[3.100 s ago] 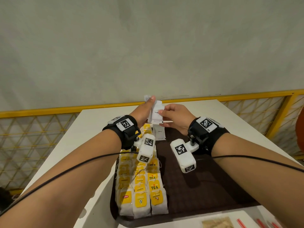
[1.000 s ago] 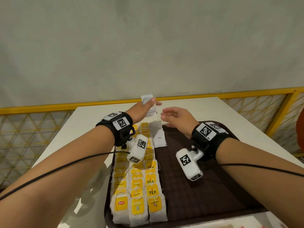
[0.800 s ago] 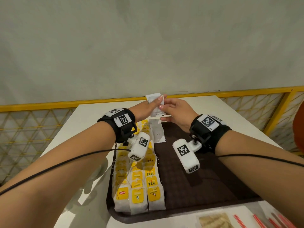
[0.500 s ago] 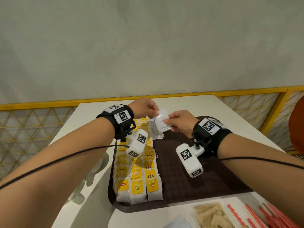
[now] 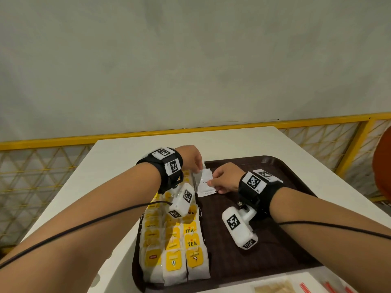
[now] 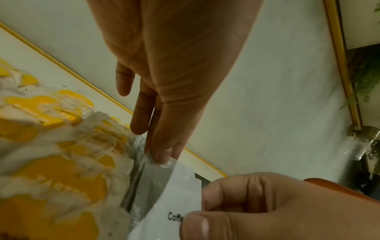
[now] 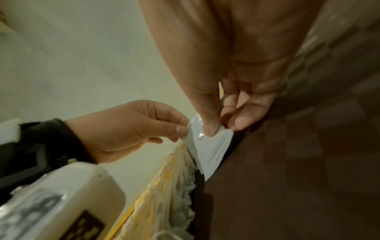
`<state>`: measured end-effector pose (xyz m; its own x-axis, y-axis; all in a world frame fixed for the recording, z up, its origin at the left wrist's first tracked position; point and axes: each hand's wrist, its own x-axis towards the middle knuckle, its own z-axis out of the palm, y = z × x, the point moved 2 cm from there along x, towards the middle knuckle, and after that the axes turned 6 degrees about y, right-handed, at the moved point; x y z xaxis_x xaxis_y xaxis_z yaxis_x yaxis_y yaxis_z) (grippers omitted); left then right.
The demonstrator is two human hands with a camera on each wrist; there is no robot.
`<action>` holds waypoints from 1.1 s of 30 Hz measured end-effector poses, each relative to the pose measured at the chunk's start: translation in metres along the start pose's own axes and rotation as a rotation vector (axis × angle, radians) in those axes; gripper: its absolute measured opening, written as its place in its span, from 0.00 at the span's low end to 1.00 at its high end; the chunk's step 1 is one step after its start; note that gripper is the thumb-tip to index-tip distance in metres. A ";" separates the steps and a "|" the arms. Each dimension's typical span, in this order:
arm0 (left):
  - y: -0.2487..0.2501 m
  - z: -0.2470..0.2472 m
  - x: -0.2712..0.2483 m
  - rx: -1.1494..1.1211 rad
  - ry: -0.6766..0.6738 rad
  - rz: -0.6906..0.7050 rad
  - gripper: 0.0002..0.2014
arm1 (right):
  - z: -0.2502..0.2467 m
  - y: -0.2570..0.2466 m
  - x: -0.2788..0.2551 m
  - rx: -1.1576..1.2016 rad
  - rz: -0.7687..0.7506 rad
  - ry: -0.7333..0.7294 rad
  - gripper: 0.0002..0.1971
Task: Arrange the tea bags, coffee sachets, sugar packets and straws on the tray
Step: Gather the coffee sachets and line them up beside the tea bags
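A dark brown tray (image 5: 273, 263) lies on the white table. Three columns of yellow-tagged tea bags (image 5: 173, 250) fill its left side, also seen as tea bags (image 6: 51, 162) and tea bags (image 7: 170, 186). At the tray's far end, just right of the tea bags, a white coffee sachet (image 5: 204, 183) is low over the tray. My right hand (image 5: 211, 182) pinches this sachet (image 7: 211, 146) between thumb and fingers, over the print on the sachet (image 6: 176, 209). My left hand (image 5: 197, 169) pinches its upper left edge with thumb and fingertips (image 7: 180, 129). More white sachets seem stacked behind it.
Brown sugar packets (image 5: 275, 289) and red straws (image 5: 304, 287) lie on the table at the near edge, right of centre. The white table (image 5: 127, 166) is bordered by a yellow railing (image 5: 211, 127). An orange object (image 5: 383, 166) stands at the far right.
My right hand has taken a sachet from the ones in my left hand. Both hands have come down from above the tray's far end to just over the tray.
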<state>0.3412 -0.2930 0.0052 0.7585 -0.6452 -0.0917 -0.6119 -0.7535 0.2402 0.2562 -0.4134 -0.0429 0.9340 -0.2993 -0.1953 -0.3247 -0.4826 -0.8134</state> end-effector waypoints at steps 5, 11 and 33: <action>0.000 0.004 0.006 0.082 0.008 -0.026 0.06 | 0.001 -0.003 0.004 -0.047 0.006 -0.004 0.10; 0.000 0.005 0.006 0.124 0.016 -0.039 0.08 | 0.001 -0.003 0.006 -0.061 -0.016 0.005 0.11; -0.001 0.014 0.014 0.177 -0.032 -0.065 0.11 | 0.007 -0.004 0.014 -0.129 -0.092 0.075 0.11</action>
<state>0.3494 -0.3037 -0.0098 0.7921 -0.5958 -0.1330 -0.5937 -0.8025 0.0592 0.2711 -0.4101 -0.0460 0.9484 -0.3073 -0.0782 -0.2596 -0.6107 -0.7480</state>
